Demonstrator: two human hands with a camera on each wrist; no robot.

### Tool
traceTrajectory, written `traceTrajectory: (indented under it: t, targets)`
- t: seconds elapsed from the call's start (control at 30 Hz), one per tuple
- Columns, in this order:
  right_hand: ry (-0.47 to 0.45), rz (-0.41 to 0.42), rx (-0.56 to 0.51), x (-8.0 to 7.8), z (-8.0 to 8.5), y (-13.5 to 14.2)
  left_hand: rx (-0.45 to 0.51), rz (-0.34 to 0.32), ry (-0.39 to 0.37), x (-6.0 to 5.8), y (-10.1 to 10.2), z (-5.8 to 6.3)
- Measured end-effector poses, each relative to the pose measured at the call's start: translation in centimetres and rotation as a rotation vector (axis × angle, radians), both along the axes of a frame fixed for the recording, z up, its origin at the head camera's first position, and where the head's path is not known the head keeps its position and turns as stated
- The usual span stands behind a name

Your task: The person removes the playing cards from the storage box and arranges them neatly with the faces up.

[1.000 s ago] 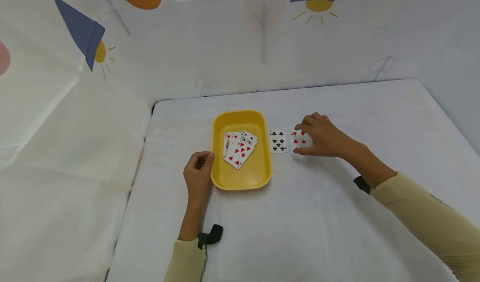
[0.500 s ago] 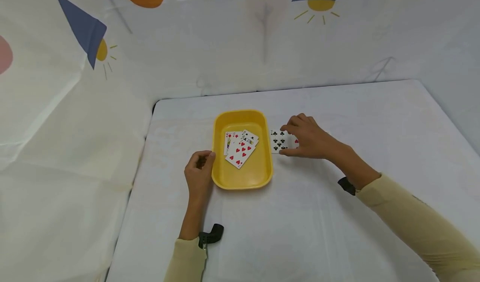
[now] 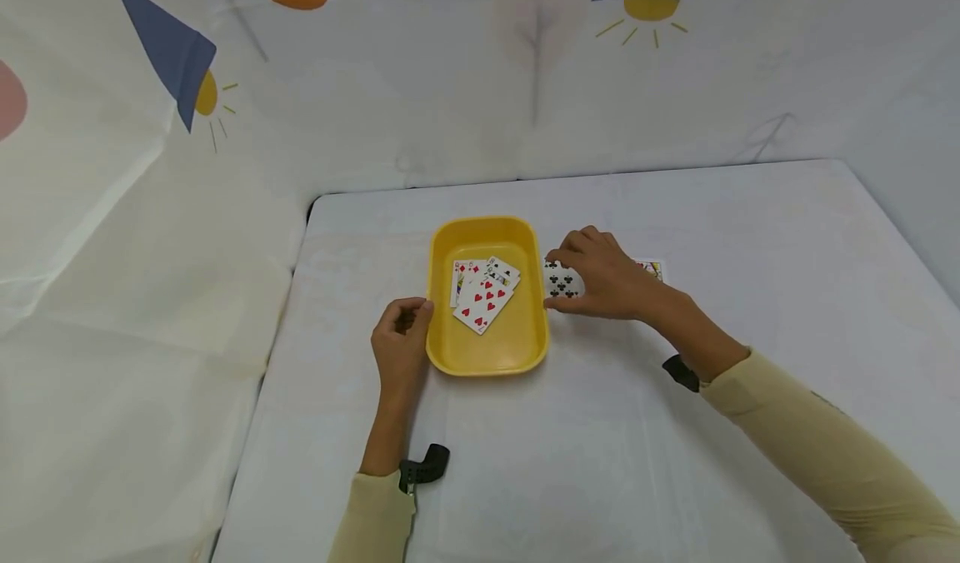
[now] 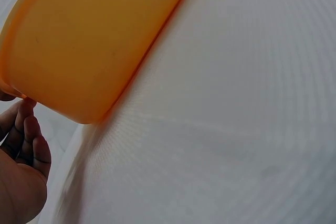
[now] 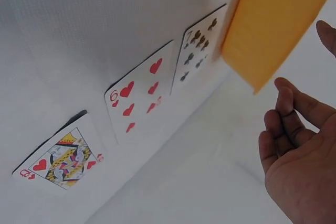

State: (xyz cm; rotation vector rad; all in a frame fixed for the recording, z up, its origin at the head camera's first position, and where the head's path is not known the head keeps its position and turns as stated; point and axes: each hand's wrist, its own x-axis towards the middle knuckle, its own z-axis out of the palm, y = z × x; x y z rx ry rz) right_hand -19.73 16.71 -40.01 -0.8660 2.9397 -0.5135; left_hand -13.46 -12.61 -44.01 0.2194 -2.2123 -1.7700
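My left hand (image 3: 400,338) pinches the left rim of a yellow plastic tray (image 3: 517,342); the left wrist view shows its fingers at that rim. Inside the tray lie several overlapping playing cards, with a heart card (image 3: 483,303) on top. My right hand (image 3: 603,278) hovers over the seven of clubs (image 3: 561,288) beside the tray's right wall, thumb and fingers spread apart, holding nothing. Beneath that hand, hidden in the head view, the six of hearts (image 5: 142,95) lies face up. Farther right is the queen of hearts (image 5: 65,158), partly covered in the head view.
A white cloth covers the table (image 3: 570,446). White printed fabric (image 3: 465,88) hangs behind the table and along its left side. Black straps with small devices (image 3: 427,465) are on both wrists.
My right hand has moved left from over the six of hearts to over the seven of clubs, uncovering part of the queen card. My left hand stays at the tray's rim.
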Motion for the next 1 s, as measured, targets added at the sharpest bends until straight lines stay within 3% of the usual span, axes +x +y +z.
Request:
traceTrajectory:
  t: [0.6, 1.0]
  targets:
    - [0.006, 0.083, 0.025, 0.4, -0.2, -3.5, -0.005, -0.001, -0.017, 0.1, 0.2, 0.3]
    - [0.052, 0.109, 0.148, 0.3, -1.1, -5.7, -0.001, -0.002, 0.008, 0.1, 0.3, 0.2]
